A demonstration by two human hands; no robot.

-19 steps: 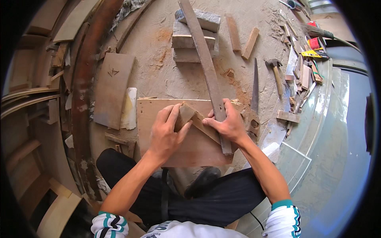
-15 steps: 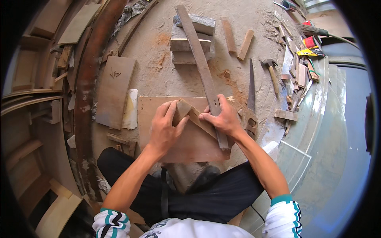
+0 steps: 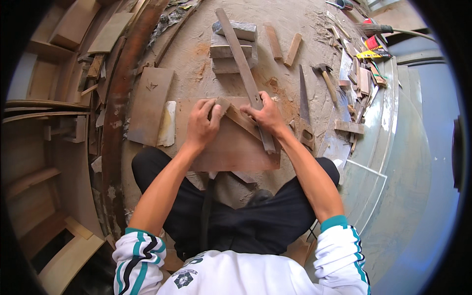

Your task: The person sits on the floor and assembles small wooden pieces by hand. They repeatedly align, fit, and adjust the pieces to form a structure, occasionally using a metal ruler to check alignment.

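Observation:
A long wooden strip (image 3: 240, 59) slants from the brick stack down over a flat wooden board (image 3: 221, 156) in front of my knees. My right hand (image 3: 268, 117) is closed around the strip near its lower end. My left hand (image 3: 201, 127) grips the upper left end of a shorter wooden batten (image 3: 245, 121), thumb and fingers on either side. The batten lies diagonally over the board, its lower right end meeting the strip. Whether the two pieces are fastened there, I cannot tell.
Stacked bricks (image 3: 233, 46) stand beyond the board. To the right lie a handsaw (image 3: 304, 98), a hammer (image 3: 326, 81) and a heap of wood scraps (image 3: 363, 81). Two short wooden pieces (image 3: 293, 49) rest past the bricks. Another board (image 3: 150, 108) and a rusty beam (image 3: 115, 98) are left.
The whole view has shifted, so the board, hands and strip appear higher in the picture. Both hands keep their grips, and the wooden pieces stay in much the same arrangement.

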